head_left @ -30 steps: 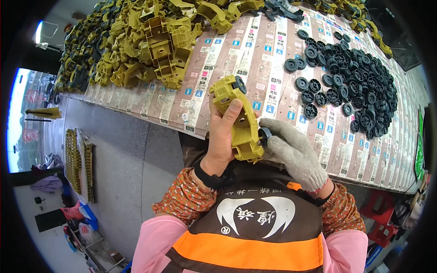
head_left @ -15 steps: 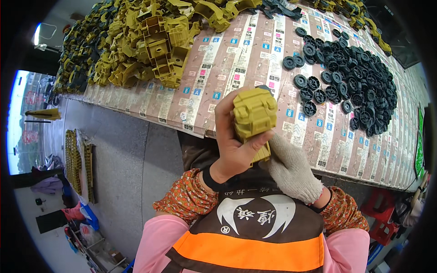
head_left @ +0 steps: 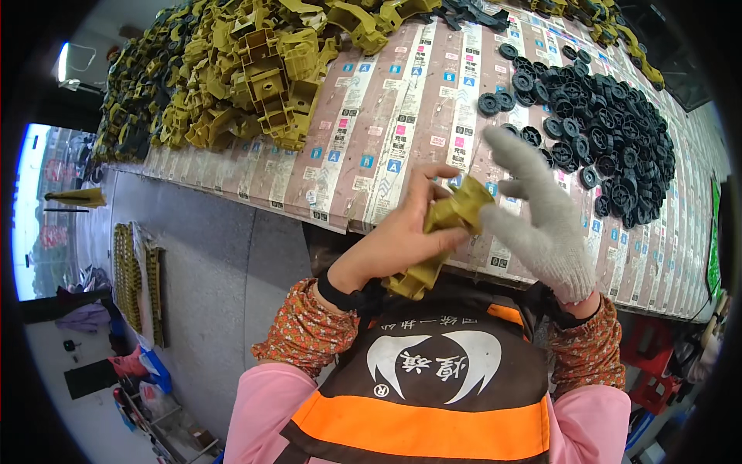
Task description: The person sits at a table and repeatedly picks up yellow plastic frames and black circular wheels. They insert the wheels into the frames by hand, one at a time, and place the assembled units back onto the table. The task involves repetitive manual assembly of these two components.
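Observation:
My bare left hand (head_left: pixel 398 241) is wrapped round an olive-yellow plastic toy vehicle body (head_left: pixel 419 277), held tilted just above the table's near edge. Its upper end sticks out beyond my fingers; the middle is hidden by my hand. My right hand (head_left: pixel 547 228), in a whitish knit glove, is open right beside that upper end, its fingers spread toward the far side. I see nothing in its grasp. Beyond the gloved fingertips lie black toy wheels (head_left: pixel 618 147), in a wide loose pile; the glove covers a few of them.
A patterned paper-covered table (head_left: pixel 363 124) spans the view. Heaped at its far left are yellow vehicle bodies (head_left: pixel 294 93), with dark-and-yellow pieces (head_left: pixel 127 108) further left. More yellow parts (head_left: pixel 618 35) lie far right. Red plastic stools (head_left: pixel 649 363) stand beneath the right side.
My right hand has come off the toy body, opened, and moved up and right toward the wheels. My left hand has turned and tilted the body and lowered it slightly.

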`<action>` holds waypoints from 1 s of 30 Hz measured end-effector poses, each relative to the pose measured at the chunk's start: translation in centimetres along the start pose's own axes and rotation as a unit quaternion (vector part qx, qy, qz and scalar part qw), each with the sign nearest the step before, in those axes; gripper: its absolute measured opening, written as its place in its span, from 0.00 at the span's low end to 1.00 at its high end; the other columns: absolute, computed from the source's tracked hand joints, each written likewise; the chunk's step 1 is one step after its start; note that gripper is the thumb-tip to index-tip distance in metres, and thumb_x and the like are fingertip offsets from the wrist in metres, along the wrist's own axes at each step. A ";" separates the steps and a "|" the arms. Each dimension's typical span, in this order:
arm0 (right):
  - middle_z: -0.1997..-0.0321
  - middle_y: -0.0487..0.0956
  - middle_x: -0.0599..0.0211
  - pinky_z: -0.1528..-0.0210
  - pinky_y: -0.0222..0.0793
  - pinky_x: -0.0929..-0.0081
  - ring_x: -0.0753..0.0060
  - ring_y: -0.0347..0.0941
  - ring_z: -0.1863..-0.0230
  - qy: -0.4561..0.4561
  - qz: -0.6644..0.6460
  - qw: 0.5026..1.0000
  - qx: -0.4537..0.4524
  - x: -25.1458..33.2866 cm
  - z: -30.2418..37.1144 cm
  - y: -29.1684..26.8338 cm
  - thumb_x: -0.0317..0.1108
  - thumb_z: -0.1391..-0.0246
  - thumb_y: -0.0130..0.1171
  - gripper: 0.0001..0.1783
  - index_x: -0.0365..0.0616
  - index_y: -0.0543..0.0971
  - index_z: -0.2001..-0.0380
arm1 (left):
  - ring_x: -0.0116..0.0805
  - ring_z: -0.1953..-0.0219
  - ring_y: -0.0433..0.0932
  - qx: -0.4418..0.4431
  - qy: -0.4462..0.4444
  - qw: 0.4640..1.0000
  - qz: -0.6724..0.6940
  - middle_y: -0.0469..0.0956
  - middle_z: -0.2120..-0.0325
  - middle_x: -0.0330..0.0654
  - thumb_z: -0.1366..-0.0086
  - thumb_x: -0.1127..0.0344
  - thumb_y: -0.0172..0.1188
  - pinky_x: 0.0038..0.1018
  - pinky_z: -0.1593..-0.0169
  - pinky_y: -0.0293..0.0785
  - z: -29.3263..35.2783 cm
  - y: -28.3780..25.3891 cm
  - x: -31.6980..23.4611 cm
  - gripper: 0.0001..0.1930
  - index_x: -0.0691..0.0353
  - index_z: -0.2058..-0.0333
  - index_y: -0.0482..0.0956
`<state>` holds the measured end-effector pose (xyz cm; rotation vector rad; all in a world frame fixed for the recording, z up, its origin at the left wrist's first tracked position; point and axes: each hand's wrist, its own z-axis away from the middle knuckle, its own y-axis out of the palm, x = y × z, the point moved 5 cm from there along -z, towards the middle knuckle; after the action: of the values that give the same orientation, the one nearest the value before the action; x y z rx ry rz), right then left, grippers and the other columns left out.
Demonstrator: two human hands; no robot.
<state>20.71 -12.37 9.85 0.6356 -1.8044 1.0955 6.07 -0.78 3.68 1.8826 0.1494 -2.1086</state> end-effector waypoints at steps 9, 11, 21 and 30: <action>0.59 0.79 0.66 0.58 0.76 0.78 0.77 0.76 0.62 0.329 -0.199 0.921 0.057 -3.2 4.3 -1.4 0.39 0.39 0.67 0.19 0.39 0.79 0.51 | 0.57 0.31 0.71 0.037 -0.019 0.842 0.538 0.60 0.31 0.65 0.30 0.44 0.67 0.50 0.33 0.76 1.2 -1.4 1.1 0.47 0.48 0.23 0.48; 0.61 0.80 0.66 0.64 0.74 0.78 0.78 0.76 0.66 0.346 -0.287 0.893 0.000 -3.7 5.7 -0.1 0.38 0.34 0.63 0.15 0.37 0.78 0.53 | 0.55 0.29 0.69 0.012 0.024 0.877 0.480 0.62 0.30 0.61 0.29 0.47 0.67 0.52 0.33 0.76 0.6 -0.7 1.2 0.44 0.49 0.24 0.51; 0.66 0.81 0.52 0.59 0.75 0.57 0.51 0.80 0.63 0.032 0.247 0.965 -0.078 -3.7 2.6 -4.0 0.35 0.36 0.63 0.11 0.38 0.81 0.58 | 0.40 0.49 0.84 -0.103 -0.021 0.925 0.366 0.78 0.47 0.44 0.24 0.62 0.63 0.37 0.47 0.85 -0.3 0.1 2.8 0.31 0.52 0.30 0.57; 0.60 0.79 0.51 0.59 0.75 0.52 0.45 0.80 0.59 0.035 0.402 0.914 -0.031 -6.5 0.0 -3.3 0.36 0.41 0.67 0.12 0.41 0.78 0.60 | 0.37 0.57 0.85 -0.132 -0.053 0.940 0.310 0.77 0.53 0.41 0.25 0.51 0.64 0.33 0.58 0.87 0.6 0.2 2.5 0.33 0.50 0.31 0.57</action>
<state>26.26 -14.06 5.46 -0.2372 -2.0743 1.5477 5.34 -1.56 1.28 1.4127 -0.1624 -1.6510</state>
